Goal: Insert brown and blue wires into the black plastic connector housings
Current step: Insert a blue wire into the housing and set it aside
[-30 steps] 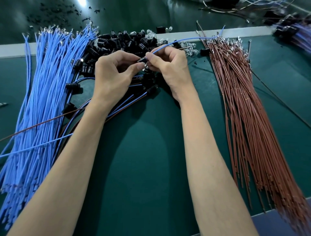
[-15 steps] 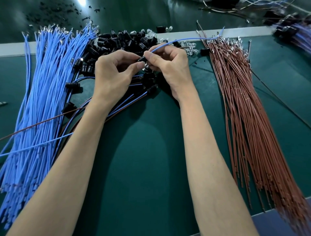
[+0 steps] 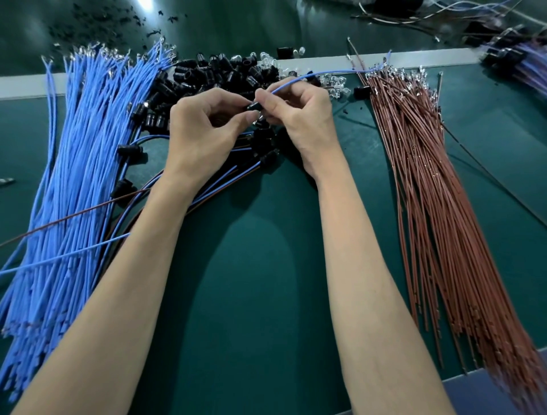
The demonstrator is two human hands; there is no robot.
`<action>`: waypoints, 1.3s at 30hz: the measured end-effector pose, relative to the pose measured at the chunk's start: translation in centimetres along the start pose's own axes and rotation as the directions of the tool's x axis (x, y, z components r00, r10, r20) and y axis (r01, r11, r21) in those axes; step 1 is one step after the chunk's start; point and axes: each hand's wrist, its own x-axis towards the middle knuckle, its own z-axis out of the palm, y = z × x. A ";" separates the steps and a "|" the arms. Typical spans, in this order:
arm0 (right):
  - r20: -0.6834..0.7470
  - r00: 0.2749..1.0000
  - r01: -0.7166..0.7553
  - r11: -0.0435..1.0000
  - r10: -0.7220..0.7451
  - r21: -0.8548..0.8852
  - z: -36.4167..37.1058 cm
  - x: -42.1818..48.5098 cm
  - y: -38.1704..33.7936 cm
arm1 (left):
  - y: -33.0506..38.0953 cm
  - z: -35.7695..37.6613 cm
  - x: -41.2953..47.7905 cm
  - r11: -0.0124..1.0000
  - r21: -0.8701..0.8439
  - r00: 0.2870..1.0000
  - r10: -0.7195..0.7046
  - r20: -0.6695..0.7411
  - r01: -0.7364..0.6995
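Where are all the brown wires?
In the head view, the brown wires lie fanned on the green mat, just right of the right hand.

Dark green bench mat [image 3: 251, 281] fills the frame.
Pale strip [image 3: 414, 60] crosses near the top; beyond it, a darker glossy surface [image 3: 236, 23], with a light's glare [image 3: 146, 3] catching at upper left.

Two hands: left hand [image 3: 204, 133], right hand [image 3: 302, 118]. One black connector housing [image 3: 254, 106] and one blue wire [image 3: 310, 76] held between them. One blue wire bundle [image 3: 80, 177], one brown wire bundle [image 3: 429, 192] and one heap of housings [image 3: 213, 74], each too numerous to count.
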 end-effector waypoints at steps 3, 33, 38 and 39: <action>-0.014 0.997 -0.075 0.978 0.079 0.192 -0.1 0.2 -0.4 | 0.1 -0.3 0.3 1.000 0.022 1.000 -0.008 -0.008 0.008; -0.053 0.995 -0.070 0.968 0.085 0.241 -0.1 0.0 -0.5 | 1.4 -0.5 0.4 0.975 0.218 0.999 -0.032 -0.021 0.036; -0.024 0.999 -0.040 0.990 0.044 0.137 -0.1 0.0 -0.4 | 1.6 -0.2 0.4 0.976 0.217 0.999 -0.026 -0.023 0.031; -0.014 0.999 -0.028 0.994 0.030 0.102 0.0 -0.1 -0.3 | 1.6 -0.2 0.4 0.976 0.214 0.999 -0.030 -0.022 0.034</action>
